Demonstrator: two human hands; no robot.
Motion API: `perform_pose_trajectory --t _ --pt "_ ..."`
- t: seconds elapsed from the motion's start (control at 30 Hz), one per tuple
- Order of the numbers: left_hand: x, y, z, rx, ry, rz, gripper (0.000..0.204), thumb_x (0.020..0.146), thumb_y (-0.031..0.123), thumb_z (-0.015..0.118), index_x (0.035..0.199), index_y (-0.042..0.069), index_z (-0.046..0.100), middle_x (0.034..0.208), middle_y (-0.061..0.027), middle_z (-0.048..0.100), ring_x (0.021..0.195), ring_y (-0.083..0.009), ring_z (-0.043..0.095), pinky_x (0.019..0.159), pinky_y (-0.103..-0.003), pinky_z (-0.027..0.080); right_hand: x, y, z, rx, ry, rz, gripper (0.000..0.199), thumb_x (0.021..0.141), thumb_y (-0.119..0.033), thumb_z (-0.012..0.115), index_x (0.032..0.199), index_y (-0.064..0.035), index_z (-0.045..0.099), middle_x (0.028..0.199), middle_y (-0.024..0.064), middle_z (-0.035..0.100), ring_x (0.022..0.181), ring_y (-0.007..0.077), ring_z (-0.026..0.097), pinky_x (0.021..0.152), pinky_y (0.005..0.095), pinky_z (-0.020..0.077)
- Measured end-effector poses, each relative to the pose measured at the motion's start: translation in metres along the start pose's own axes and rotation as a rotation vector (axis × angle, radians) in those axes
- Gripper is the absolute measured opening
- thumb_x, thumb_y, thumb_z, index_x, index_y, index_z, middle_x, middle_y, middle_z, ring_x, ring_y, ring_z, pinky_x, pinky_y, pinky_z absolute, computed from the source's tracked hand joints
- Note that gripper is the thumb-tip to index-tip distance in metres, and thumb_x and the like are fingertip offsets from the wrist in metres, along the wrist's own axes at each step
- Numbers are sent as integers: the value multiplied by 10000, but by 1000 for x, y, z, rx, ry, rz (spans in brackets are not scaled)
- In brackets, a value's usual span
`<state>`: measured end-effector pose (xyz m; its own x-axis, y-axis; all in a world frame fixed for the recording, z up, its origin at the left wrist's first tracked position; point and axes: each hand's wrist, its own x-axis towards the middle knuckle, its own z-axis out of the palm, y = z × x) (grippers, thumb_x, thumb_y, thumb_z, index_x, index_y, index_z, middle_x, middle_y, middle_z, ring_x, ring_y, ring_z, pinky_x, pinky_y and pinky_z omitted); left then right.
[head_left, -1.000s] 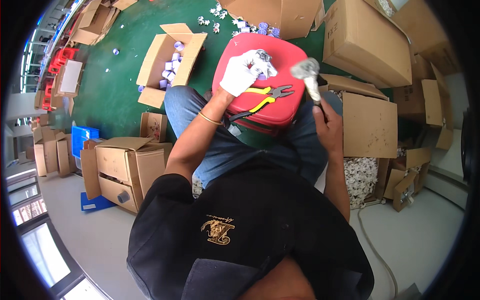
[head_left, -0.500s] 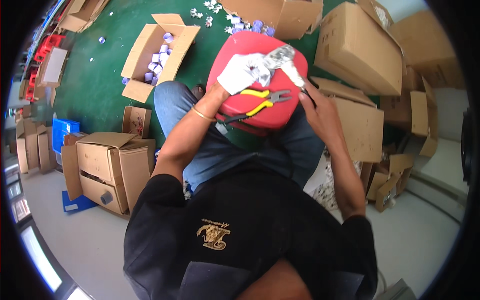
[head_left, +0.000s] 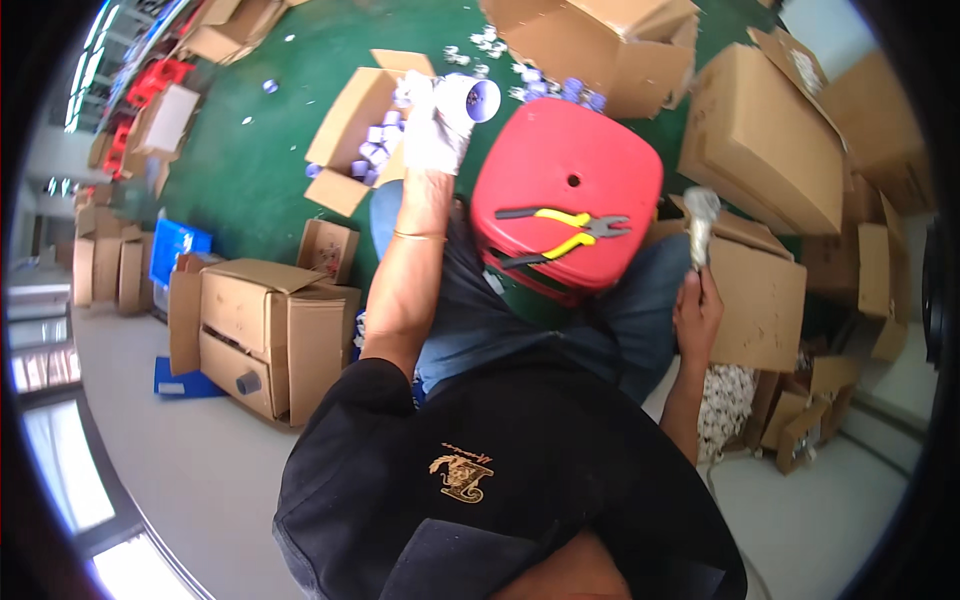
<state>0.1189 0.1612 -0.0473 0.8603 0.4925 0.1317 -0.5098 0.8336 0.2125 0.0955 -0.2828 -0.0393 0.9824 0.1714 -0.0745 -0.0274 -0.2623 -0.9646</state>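
In a white glove, my left hand (head_left: 436, 130) is raised left of the red stool and closed around a short white cylinder (head_left: 482, 101) with a lilac open end. My right hand (head_left: 697, 305), bare, grips the lower handle of a hammer (head_left: 702, 222) with a pale handle and a greyish, wrapped-looking head. It is held upright to the right of the stool, over my right knee. Yellow-and-black pliers (head_left: 575, 233) lie with jaws apart on the red stool (head_left: 570, 150), touched by neither hand.
Behind my left hand, an open carton (head_left: 340, 115) holds several lilac-and-white cylinders (head_left: 380, 150). More lie on the green floor beside a large carton (head_left: 640, 70). Cartons (head_left: 765, 140) crowd the right side, and a stacked pair (head_left: 245, 320) stands at left near a blue crate (head_left: 180, 245).
My left hand has moved left off the stool, with the cylinder now plainly visible in it. My right hand has drawn the hammer away to the right. The view has shifted.
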Motion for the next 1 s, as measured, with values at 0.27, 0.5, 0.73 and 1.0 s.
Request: perform_pose_trajectory --t 0.27,0.5,0.73,1.0 --pt "-30 35 19 22 162 181 41 989 188 557 990 149 570 990 -59 608 911 -202 618 942 -391 514 -7 37 -3 107 41 132 315 1029 -257 467 1228 -29 554 629 -8 454 430 48 334 372 203 278" --pt "-26 57 11 142 142 225 72 994 220 552 1010 154 576 1011 -57 612 900 -189 615 917 -383 507 0 49 -10 196 64 227 377 1037 -273 442 1315 -26 504 609 -6 443 411 50 333 357 198 279" --pt "25 144 -60 373 139 191 99 970 179 532 995 110 599 944 -65 646 869 -178 622 786 -333 515 -4 44 -10 190 90 229 348 1042 -280 428 1272 -35 518 619 -2 446 405 50 333 347 200 275" --pt "98 212 -48 1747 406 937 172 820 -30 482 905 43 613 807 -69 675 744 -148 625 687 -208 493 -5 42 -10 171 130 230 338 1046 -289 417 1249 -40 524 622 -3 439 402 51 325 346 202 273"
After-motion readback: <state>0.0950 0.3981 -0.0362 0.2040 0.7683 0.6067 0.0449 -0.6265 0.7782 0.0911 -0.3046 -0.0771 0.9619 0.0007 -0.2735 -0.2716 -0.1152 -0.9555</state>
